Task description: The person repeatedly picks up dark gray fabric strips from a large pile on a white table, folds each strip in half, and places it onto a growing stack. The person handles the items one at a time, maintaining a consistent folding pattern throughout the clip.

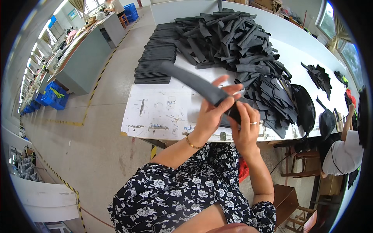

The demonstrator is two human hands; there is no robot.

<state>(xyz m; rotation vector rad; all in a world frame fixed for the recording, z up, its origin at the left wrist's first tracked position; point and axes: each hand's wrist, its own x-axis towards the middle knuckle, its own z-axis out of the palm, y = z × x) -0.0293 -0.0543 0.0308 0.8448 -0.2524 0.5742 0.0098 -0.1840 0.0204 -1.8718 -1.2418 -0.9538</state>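
Note:
A long dark grey fabric tube (195, 83) slants up to the left above the white table (163, 107). My left hand (211, 116) grips it near its lower end, thumb on top and other fingers spread. At that same end, my right hand (246, 128) pinches the cloth between thumb and fingertips. Part of the end is hidden by my fingers. Beyond my hands lies a loose heap of similar rolled fabric pieces (227, 38). Left of the heap, flattened pieces form a neat overlapping row (156, 55). Flat dark cut pieces (275, 99) are piled beside my right hand.
Black bundles (303, 107) and a smaller dark fabric pile (317, 77) sit on the table's right. A co-worker in a white top (344, 154) is at the right edge. Wooden stools (303, 163) stand below. Blue crates (55, 96) line the left aisle.

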